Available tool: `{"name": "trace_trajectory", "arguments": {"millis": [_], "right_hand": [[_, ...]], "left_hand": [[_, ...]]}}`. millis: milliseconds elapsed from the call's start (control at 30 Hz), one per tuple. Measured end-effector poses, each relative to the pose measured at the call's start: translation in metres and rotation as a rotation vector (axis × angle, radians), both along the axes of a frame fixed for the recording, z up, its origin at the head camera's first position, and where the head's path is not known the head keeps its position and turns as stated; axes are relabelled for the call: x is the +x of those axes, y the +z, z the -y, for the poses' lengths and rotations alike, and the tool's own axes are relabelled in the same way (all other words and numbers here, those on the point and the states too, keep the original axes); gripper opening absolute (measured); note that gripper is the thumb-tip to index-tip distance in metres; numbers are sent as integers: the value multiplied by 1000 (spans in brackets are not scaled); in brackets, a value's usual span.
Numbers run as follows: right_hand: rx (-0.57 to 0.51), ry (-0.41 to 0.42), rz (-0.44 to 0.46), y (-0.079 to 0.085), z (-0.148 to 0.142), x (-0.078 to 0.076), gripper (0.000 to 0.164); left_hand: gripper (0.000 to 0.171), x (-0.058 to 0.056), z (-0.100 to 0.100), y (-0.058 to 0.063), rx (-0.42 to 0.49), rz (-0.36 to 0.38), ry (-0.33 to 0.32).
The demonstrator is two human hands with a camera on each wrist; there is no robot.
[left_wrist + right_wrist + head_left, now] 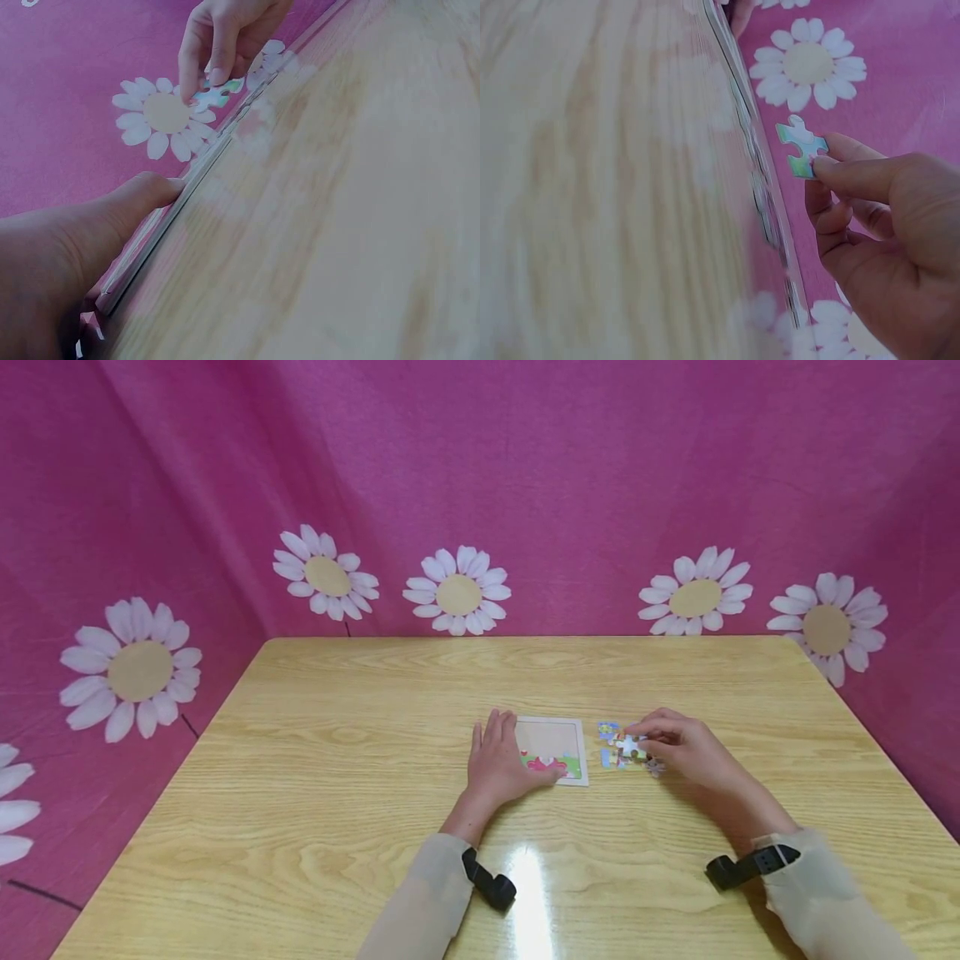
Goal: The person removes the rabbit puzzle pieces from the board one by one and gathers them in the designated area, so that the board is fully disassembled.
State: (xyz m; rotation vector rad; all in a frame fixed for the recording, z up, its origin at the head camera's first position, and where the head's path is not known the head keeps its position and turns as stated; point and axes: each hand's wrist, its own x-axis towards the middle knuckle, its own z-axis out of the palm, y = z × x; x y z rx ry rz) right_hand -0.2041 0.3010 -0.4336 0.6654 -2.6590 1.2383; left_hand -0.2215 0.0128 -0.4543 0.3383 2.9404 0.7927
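Head view has, nearest, a black strap on the left sleeve and a similar band on the right cuff. Between the arms, glare streaks the wooden table.

Farther on, the left hand rests on the tray, its fingers stretched at the left edge and its thumb spread apart from them, over the near edge. Only from the head does the tray's face show: a strip of pink and green picture along the near side, bare beige beyond (both wrist views catch it nearly edge-on). It lies about midway between the table's side edges, well apart from the far one.

Off the tray's right edge, the right hand pinches a piece between thumb and forefinger. Right wrist view shows its knobs and notches, pale blue with green, and places it above the tabletop; from the head it overlaps loose pieces lying there.

Past the table's far edge and rounded corners hangs pink cloth with white daisies.
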Motion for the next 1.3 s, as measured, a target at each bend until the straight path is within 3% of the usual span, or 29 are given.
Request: {"name": "trace_trajectory", "arguments": {"millis": [700, 1300], "right_hand": [[86, -104, 80, 4, -41, 18, 25], [93, -87, 7, -6, -57, 17, 20]], "left_hand": [[111, 0, 1, 0, -7, -10, 5], [111, 2, 0, 1, -2, -2, 7]]}}
